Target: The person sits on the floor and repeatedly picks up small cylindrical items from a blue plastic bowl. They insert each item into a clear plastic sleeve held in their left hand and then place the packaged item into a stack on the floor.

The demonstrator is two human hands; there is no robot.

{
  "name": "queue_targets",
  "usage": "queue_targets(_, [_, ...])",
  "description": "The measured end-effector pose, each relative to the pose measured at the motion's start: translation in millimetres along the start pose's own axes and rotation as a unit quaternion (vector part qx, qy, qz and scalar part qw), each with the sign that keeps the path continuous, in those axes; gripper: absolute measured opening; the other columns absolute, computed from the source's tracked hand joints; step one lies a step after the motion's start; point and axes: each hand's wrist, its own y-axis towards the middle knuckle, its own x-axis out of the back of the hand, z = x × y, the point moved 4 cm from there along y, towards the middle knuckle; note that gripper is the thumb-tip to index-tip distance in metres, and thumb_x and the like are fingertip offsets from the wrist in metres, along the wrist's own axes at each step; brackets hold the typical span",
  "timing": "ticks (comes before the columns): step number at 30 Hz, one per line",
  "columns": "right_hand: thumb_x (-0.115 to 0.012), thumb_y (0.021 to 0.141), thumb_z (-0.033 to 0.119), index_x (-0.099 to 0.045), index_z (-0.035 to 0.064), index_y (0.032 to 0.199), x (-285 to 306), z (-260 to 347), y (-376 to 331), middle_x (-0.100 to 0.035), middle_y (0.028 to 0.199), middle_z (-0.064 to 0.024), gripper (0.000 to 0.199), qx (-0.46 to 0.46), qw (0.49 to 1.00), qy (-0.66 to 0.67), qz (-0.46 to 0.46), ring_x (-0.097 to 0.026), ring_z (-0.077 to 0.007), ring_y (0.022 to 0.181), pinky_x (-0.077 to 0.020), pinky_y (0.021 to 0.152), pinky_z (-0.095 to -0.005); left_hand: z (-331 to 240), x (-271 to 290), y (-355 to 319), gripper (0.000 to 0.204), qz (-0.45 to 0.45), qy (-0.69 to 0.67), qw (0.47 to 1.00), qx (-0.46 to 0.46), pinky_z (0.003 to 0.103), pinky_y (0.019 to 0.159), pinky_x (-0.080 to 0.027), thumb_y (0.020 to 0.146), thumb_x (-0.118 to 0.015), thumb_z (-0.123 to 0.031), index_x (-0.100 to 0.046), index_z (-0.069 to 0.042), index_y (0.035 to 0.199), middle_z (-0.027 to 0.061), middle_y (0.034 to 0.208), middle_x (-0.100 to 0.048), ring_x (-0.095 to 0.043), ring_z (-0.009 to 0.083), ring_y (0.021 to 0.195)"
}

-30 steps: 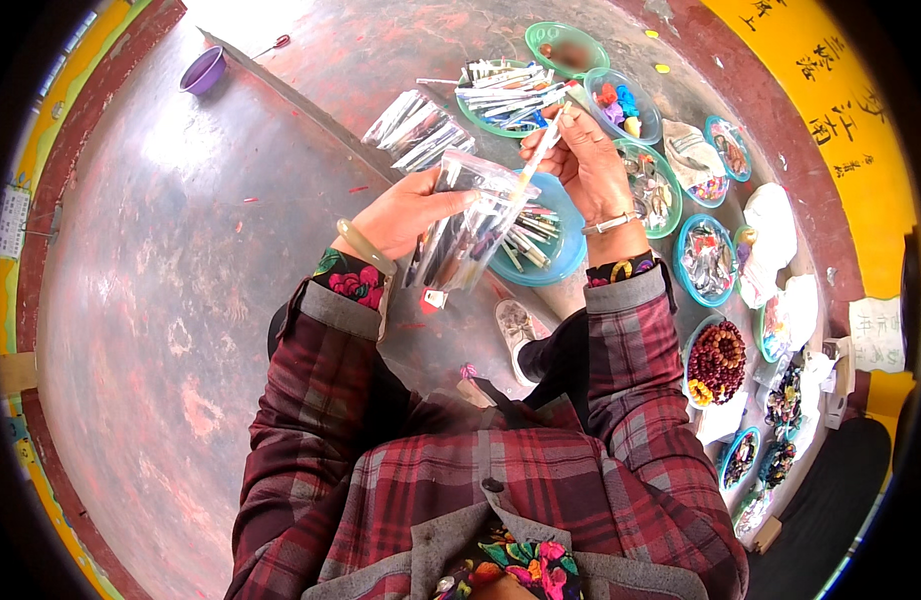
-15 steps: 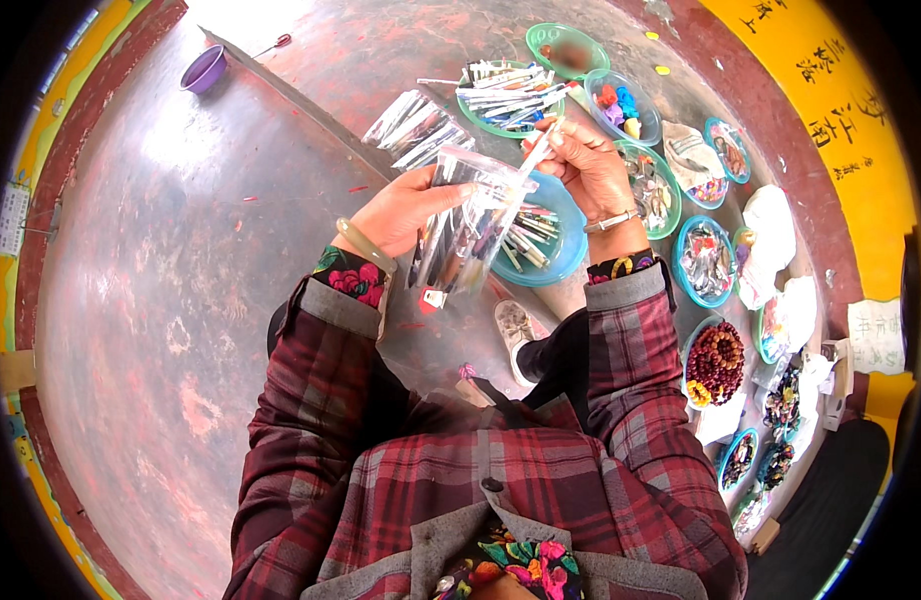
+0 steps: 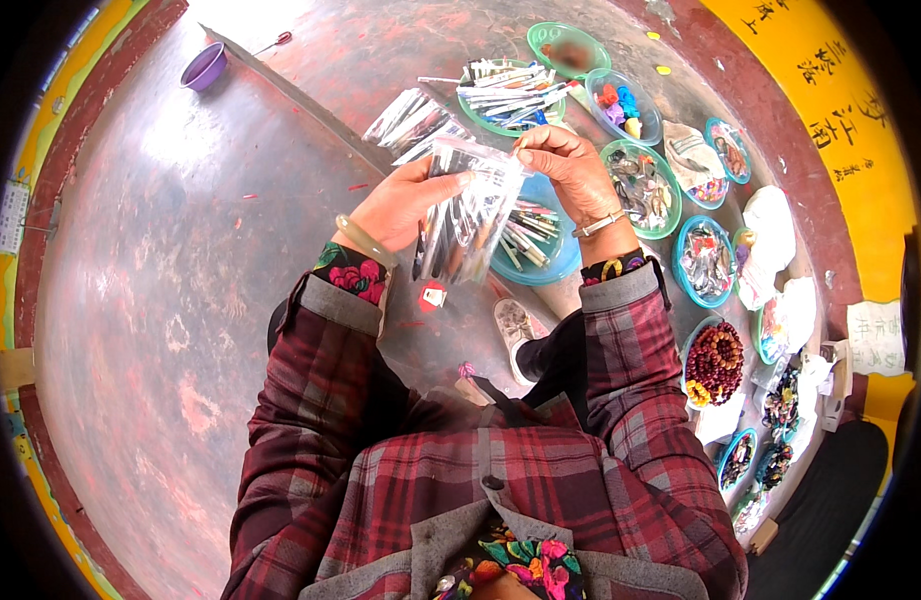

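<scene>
From the head view, the left hand (image 3: 406, 205) grips a clear plastic bag (image 3: 471, 210) of slim pen-like sticks from its left edge, thumb laid across the front, while the right hand (image 3: 571, 170) pinches the bag's upper right corner between fingertips. The bag hangs upright between both hands, above a blue bowl (image 3: 541, 255) that holds more sticks. Beyond it lies a green bowl (image 3: 506, 100) piled with white sticks, and just left of that a heap of filled clear bags (image 3: 411, 120). A small purple bowl (image 3: 204, 68) sits well apart on the reddish floor (image 3: 161, 300).
</scene>
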Motion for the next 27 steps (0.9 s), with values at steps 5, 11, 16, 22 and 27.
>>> queue_targets(5, [-0.07,0.075,0.005,-0.065,0.0039,0.086,-2.7,2.0,-0.9,-0.063,0.082,-0.0005,0.013,0.008,1.0,0.002,-0.019,-0.057,-0.0107,0.077,-0.045,0.074,-0.0249,-0.4,0.7,-0.4,0.027,-0.012,-0.01,1.0,-0.005,0.029,0.081,-0.049,0.091,-0.051,-0.005,-0.052,0.004,0.116,0.0092,0.106,-0.061,-0.06,0.0159,0.095])
queue_targets(11, [-0.069,0.078,0.014,-0.07,0.0032,0.085,-3.6,12.5,-4.1,-0.063,0.099,-0.0066,0.013,0.05,0.992,-0.114,-0.033,-0.058,-0.0138,0.088,-0.0443,0.081,-0.027,3.1,6.0,2.8,0.028,-0.005,-0.006,1.0,-0.005,0.029,0.082,-0.049,0.091,-0.051,-0.006,-0.051,0.004,0.117,0.0095,0.107,-0.06,-0.059,0.0155,0.095])
queue_targets(16, [-0.068,0.079,0.02,-0.072,0.006,0.081,-5.3,20.8,-7.0,-0.059,0.113,-0.0121,0.014,0.118,0.971,-0.207,-0.025,-0.052,-0.0182,0.106,-0.0408,0.088,-0.0309,2.9,4.7,1.7,0.028,-0.014,-0.002,1.0,-0.012,0.029,0.083,-0.049,0.091,-0.049,-0.006,-0.051,0.004,0.117,0.0095,0.108,-0.06,-0.06,0.0158,0.095])
queue_targets(22, [-0.067,0.081,0.023,-0.071,0.0064,0.077,-17.2,22.1,-7.9,-0.058,0.115,-0.0142,0.017,0.185,0.939,-0.288,0.018,-0.049,-0.0217,0.111,-0.0378,0.092,-0.0326,2.6,6.8,3.0,0.027,-0.023,-0.013,0.999,-0.021,0.03,0.083,-0.049,0.091,-0.049,-0.005,-0.051,0.004,0.117,0.01,0.107,-0.06,-0.06,0.0166,0.096])
queue_targets(27, [-0.066,0.082,0.024,-0.065,0.0022,0.097,-9.6,15.3,-3.6,-0.058,0.115,-0.0109,0.026,0.119,0.972,-0.2,-0.031,-0.052,-0.0191,0.106,-0.0411,0.09,-0.0303,-3.0,3.3,-0.6,0.027,-0.043,-0.053,0.997,-0.038,0.029,0.079,-0.05,0.09,-0.052,-0.007,-0.051,0.003,0.116,0.0083,0.105,-0.06,-0.06,0.0153,0.092])
